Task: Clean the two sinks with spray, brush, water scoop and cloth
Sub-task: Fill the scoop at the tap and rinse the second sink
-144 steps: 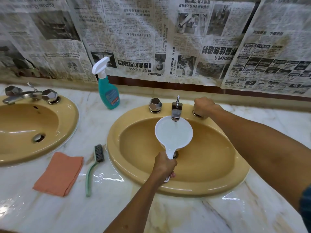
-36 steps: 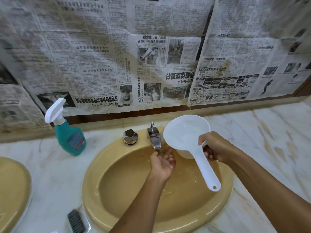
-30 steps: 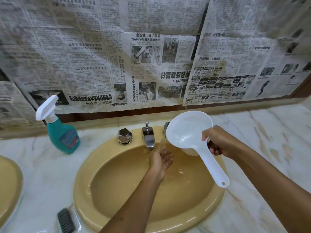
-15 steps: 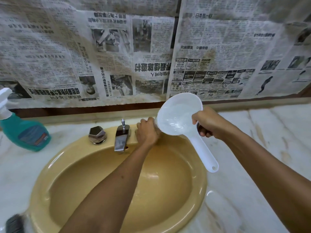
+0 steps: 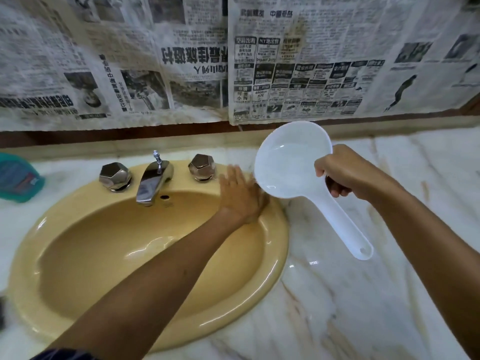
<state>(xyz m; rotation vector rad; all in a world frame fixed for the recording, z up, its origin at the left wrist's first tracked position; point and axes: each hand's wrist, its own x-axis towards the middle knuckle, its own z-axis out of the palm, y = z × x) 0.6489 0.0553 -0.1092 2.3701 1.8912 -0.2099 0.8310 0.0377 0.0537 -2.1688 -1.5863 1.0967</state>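
Note:
A yellow oval sink (image 5: 275,258) fills the lower left of the head view, set in a white marble counter. My right hand (image 5: 342,172) grips the white plastic water scoop (image 5: 288,162) at the base of its bowl. The scoop is tilted over the sink's back right rim, and its handle points down to the right. My left hand (image 5: 240,193) lies flat with straight fingers on the sink's back right rim, under the scoop's edge. It is blurred. A chrome tap (image 5: 153,183) stands between two faceted knobs (image 5: 114,175) (image 5: 202,166).
The teal spray bottle (image 5: 17,180) stands at the left edge, cut off by the frame. A dark bit of the brush (image 5: 2,311) shows at the lower left edge. Newspaper (image 5: 233,61) covers the wall behind. Marble counter (image 5: 363,294) stretches to the right of the sink.
The scoop passed from my left hand to my right, which left the right knob. My left hand moved from under the tap to the sink's back right rim. The view shifted right.

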